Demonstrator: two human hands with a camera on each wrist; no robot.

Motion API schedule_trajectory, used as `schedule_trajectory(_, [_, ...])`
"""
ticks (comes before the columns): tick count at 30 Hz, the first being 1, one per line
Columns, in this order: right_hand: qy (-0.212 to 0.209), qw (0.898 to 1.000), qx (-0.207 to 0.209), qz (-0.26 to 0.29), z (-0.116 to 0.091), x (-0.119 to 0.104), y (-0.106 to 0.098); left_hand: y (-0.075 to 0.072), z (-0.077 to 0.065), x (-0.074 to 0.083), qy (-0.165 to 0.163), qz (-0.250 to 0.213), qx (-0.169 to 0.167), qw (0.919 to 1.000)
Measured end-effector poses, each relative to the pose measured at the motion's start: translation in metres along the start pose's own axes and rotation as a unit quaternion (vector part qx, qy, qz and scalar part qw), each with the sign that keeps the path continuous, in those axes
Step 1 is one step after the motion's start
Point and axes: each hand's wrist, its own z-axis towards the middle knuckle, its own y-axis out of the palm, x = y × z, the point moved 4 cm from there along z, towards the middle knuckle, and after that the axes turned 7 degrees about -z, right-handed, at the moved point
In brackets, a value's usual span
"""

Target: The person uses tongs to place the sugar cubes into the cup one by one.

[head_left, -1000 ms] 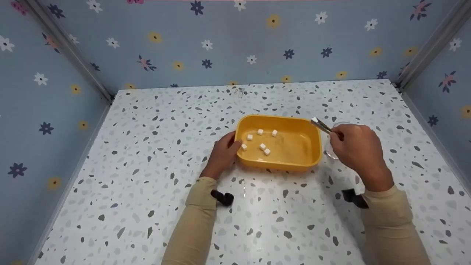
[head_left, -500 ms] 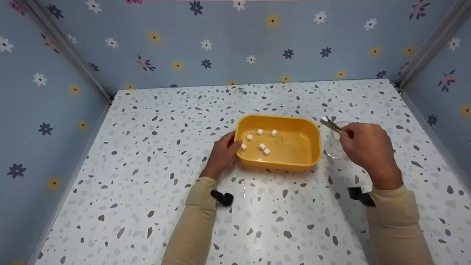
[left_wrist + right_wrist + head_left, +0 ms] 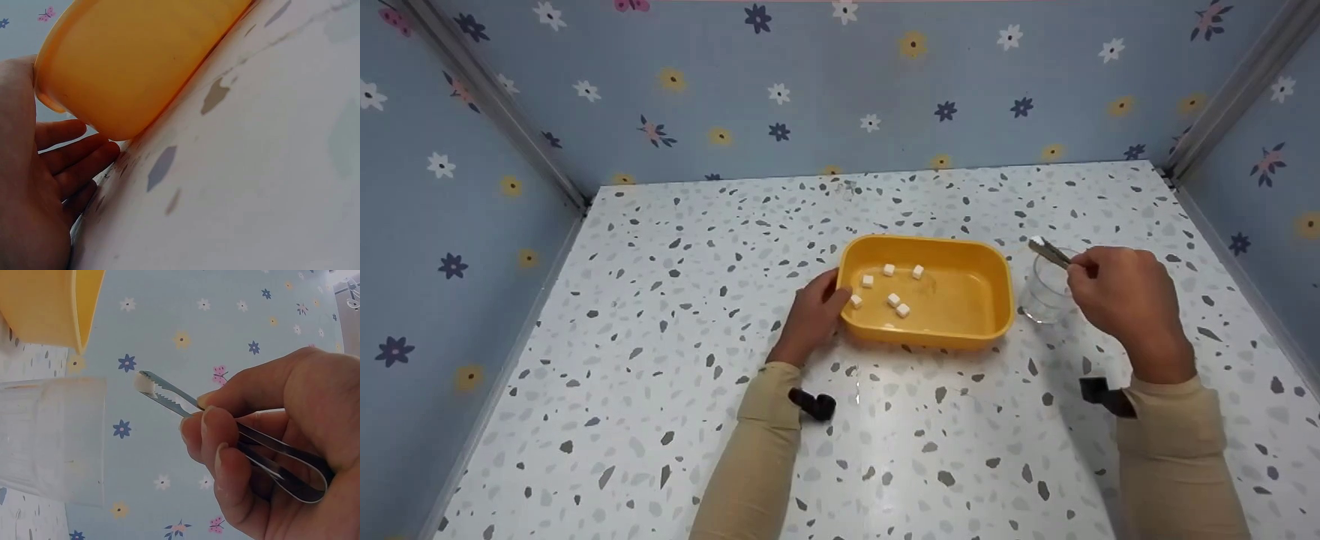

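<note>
My right hand [image 3: 1129,296] pinches small metal tongs [image 3: 170,404] between thumb and fingers. Their serrated tips clasp one white cube [image 3: 144,383] that looks like a sugar cube. In the head view the tips are above the far left rim of a clear drinking glass [image 3: 1044,296], partly hidden by the hand. A yellow plastic tub [image 3: 960,336] lies left of the glass, with several white cubes [image 3: 893,300] on its floor, mostly in its left half. My left hand [image 3: 812,311] holds the tub's left end, thumb over the rim and fingers along the outer wall.
The speckled white tabletop [image 3: 645,420] stretches around the tub and glass. Blue flowered panels [image 3: 840,90] enclose its back and both sides, with metal posts at the corners. A black wrist mount [image 3: 814,405] sits on the left sleeve, another [image 3: 1106,397] on the right.
My right hand has moved right with the tongs and cube, from the tub's right rim to over the glass, uncovering more of the glass. The left hand and tub stay put.
</note>
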Motion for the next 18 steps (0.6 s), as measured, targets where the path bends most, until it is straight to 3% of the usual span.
schedule_trajectory(6, [-0.005,1.0,0.001,0.003,0.0,0.005,0.0,0.0,-0.001,0.0,-0.004,0.0,0.001,1.0])
schedule_trajectory(18, [0.019,0.999,-0.04,-0.004,-0.001,0.012,-0.005,0.001,0.0,0.0,-0.004,-0.006,0.0,1.0])
